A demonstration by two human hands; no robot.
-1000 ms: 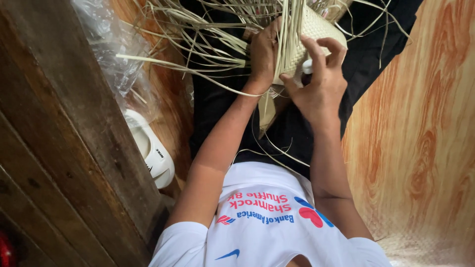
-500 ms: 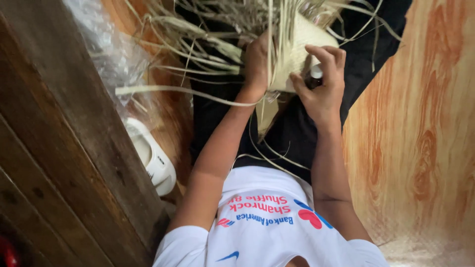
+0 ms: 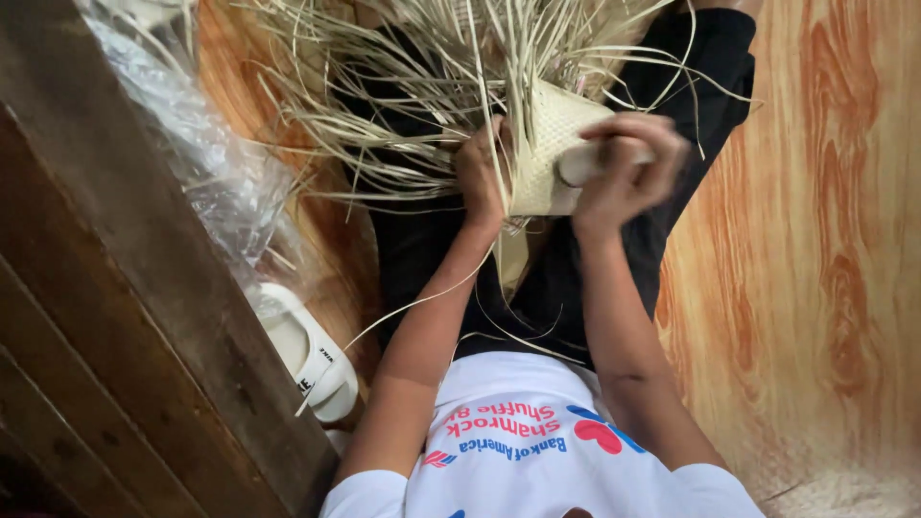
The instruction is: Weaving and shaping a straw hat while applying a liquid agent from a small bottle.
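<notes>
A pale woven straw piece (image 3: 547, 134) with many loose strips (image 3: 413, 86) fanning out from it rests over my lap, against my black trousers (image 3: 432, 249). My left hand (image 3: 483, 176) grips its left edge, with strips running between the fingers. My right hand (image 3: 625, 175) is curled around a small whitish cylinder (image 3: 583, 163), which presses against the right side of the woven piece. One long strip trails down past my left forearm.
A dark wooden board (image 3: 115, 317) runs along the left. Crumpled clear plastic (image 3: 201, 163) and a white sandal (image 3: 312, 360) lie beside it. The floor (image 3: 825, 269) has an orange wood-grain covering, and a woven mat shows at the bottom right corner.
My right hand has gone from spread fingers on the weaving to a fist around the whitish cylinder. The woven piece has turned a little, and my left hand keeps its grip.
</notes>
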